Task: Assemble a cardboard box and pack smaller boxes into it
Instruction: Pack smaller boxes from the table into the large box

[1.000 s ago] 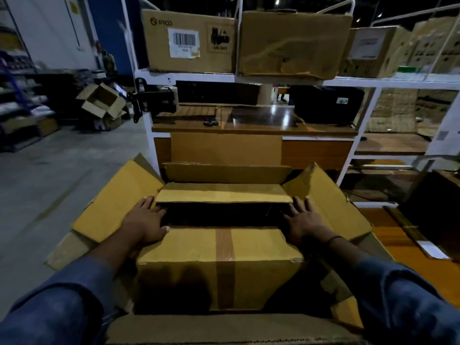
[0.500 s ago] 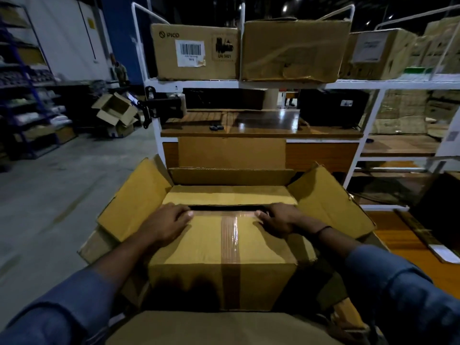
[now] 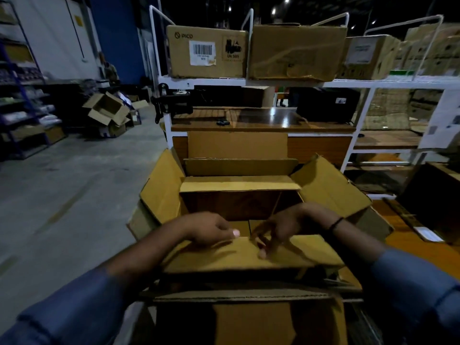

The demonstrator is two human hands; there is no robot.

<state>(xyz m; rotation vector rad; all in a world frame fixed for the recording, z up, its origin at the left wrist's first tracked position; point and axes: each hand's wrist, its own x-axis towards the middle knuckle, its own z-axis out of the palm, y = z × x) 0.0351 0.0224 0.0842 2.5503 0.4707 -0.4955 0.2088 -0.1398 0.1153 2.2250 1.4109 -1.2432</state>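
Observation:
A large open cardboard box stands in front of me with its flaps splayed outward. At its far end sits a small cardboard box, whose dark side faces me. A second small box lies at the near end, its top face tilted towards me. My left hand curls over this near box's far edge, thumb on top. Next to it, my right hand grips the same edge, fingers pointing down onto the top face. A dark gap lies between the two small boxes.
A white shelf rack stands right behind the big box, carrying a PICO carton and other cartons. Below is a wooden shelf with a black case. Open cartons lie on the concrete floor to the left.
Both hands moved from the sides of the near small box to its far top edge. That box tipped back towards me, and the gap to the far box widened.

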